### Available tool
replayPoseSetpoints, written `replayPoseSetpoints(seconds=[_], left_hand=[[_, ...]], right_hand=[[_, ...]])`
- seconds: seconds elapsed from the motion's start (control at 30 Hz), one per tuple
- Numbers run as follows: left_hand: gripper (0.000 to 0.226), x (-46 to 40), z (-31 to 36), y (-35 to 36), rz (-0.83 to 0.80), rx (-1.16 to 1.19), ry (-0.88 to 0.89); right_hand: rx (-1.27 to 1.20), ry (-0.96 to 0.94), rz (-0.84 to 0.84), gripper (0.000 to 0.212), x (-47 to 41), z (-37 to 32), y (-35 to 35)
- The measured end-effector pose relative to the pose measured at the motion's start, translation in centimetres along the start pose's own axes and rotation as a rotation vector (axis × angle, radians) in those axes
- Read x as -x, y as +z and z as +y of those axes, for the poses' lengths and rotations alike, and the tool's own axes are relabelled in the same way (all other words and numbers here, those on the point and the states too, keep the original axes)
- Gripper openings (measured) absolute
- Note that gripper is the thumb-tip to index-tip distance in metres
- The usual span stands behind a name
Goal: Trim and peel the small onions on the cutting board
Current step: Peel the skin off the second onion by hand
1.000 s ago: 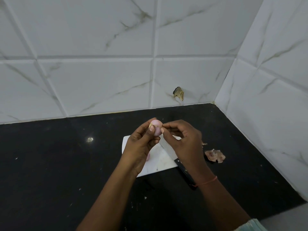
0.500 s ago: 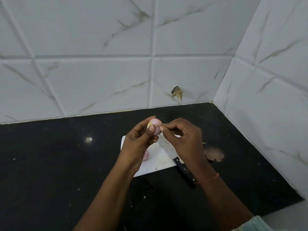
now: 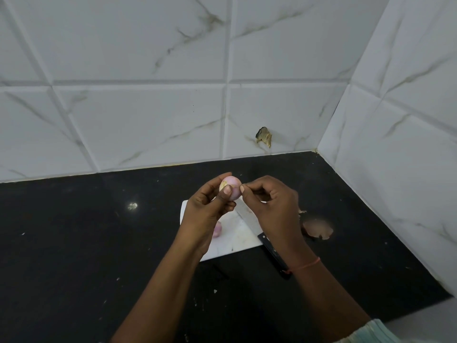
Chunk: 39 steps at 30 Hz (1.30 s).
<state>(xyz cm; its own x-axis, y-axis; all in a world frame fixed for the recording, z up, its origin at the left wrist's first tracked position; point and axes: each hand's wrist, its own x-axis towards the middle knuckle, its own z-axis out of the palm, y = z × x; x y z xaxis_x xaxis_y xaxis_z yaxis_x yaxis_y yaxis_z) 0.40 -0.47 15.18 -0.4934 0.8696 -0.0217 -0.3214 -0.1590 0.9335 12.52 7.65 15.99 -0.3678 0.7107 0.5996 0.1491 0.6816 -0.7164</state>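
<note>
My left hand (image 3: 206, 210) holds a small pale pink onion (image 3: 233, 185) up above the white cutting board (image 3: 230, 240), thumb and fingers curled round it. My right hand (image 3: 273, 206) pinches at the onion's right side with thumb and forefinger. A second small pink onion (image 3: 217, 230) lies on the board, partly hidden by my left hand. A knife rests across the board, its blade (image 3: 247, 215) under my right hand and its black handle (image 3: 273, 253) running off the board's near right corner.
A pile of onion skins (image 3: 317, 229) lies on the black counter (image 3: 74, 243) right of the board. White marble tiles form the back wall and right wall (image 3: 395, 169), meeting in a corner. A brown scrap (image 3: 264, 137) sticks to the back wall.
Both hands and the onion stay almost where they were. The right thumb and forefinger remain at the onion's right side.
</note>
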Motion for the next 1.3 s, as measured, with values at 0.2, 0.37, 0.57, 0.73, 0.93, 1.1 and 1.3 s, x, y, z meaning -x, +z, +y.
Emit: replayPoseSetpoints(seconds=[0.2,0.37,0.57,0.73,0.93,1.1,1.3], left_hand=[[0.037,0.0,0.2,0.0,-0.009,0.036,-0.013],[0.040,0.0,0.1,0.0,0.005,0.042,-0.032],[0.039,-0.1,0.1,0.0,0.007,0.047,-0.037],[0.036,0.0,0.0,0.0,0.004,0.064,-0.033],[0.036,0.2,0.3,0.1,0.005,0.068,-0.043],[0.036,0.3,0.5,0.5,-0.013,0.113,-0.057],[0.040,0.3,0.2,0.5,0.025,0.162,-0.079]], right_hand=[[-0.087,0.059,0.011,0.015,0.3,-0.4,0.3],[-0.030,-0.016,0.011,0.015,0.3,-0.3,0.4],[0.011,-0.055,0.022,0.006,0.2,0.1,0.7],[0.010,-0.055,0.026,0.005,0.2,-0.1,0.5],[-0.008,-0.033,0.068,0.003,0.3,-0.5,0.7],[-0.065,0.051,0.119,0.015,0.3,-0.3,0.8],[-0.148,0.085,0.033,0.016,0.2,-1.2,0.7]])
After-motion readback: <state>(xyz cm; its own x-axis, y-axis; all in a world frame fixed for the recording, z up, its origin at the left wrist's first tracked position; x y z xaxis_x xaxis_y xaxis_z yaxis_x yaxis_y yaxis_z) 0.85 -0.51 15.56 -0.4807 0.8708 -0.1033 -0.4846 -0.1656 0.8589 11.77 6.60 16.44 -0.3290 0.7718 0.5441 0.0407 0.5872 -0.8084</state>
